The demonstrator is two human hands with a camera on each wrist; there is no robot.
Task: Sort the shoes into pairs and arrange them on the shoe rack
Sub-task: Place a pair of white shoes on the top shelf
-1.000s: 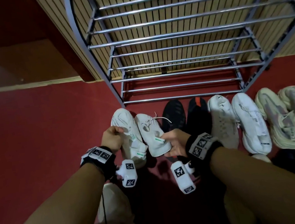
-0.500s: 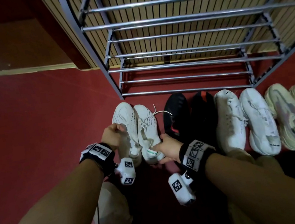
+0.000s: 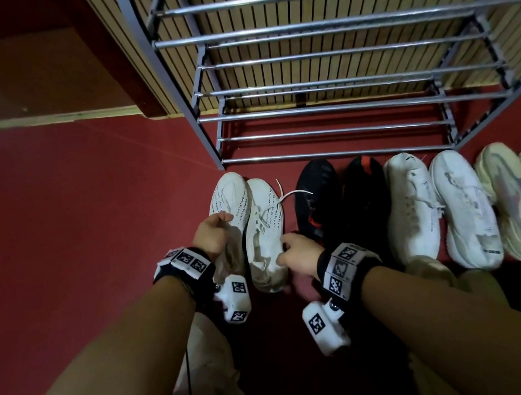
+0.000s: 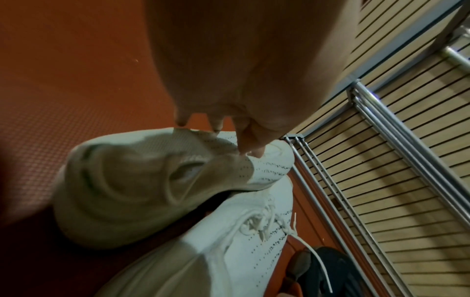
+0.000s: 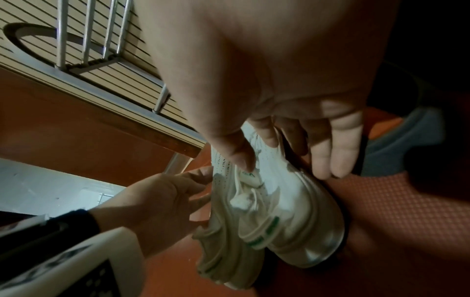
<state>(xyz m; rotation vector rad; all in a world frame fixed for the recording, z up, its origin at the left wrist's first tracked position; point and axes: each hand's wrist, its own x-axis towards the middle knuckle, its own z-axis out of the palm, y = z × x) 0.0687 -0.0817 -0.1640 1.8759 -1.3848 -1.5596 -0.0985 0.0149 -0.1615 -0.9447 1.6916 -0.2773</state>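
Two white knit shoes with black specks lie side by side on the red floor, toes toward the rack: the left one (image 3: 230,198) and the right one (image 3: 264,220). My left hand (image 3: 218,228) hovers over the left shoe (image 4: 127,180), fingers nearly straight, and its fingertips (image 4: 244,148) just touch the tongue. My right hand (image 3: 288,250) holds the right shoe (image 5: 292,201) at its collar, thumb (image 5: 239,154) inside the opening and the other fingers along the outer side. The metal shoe rack (image 3: 329,150) stands just beyond, its rails bare.
Right of the white pair a row continues on the floor: two black shoes (image 3: 317,196), two white sneakers (image 3: 412,202) and two cream shoes (image 3: 514,202). My knees are below the wrists. A slatted wall backs the rack. Red floor stretches to the left.
Both white shoes came down from being held up by their heels and now lie flat together on the floor. My left hand has let go of its shoe.
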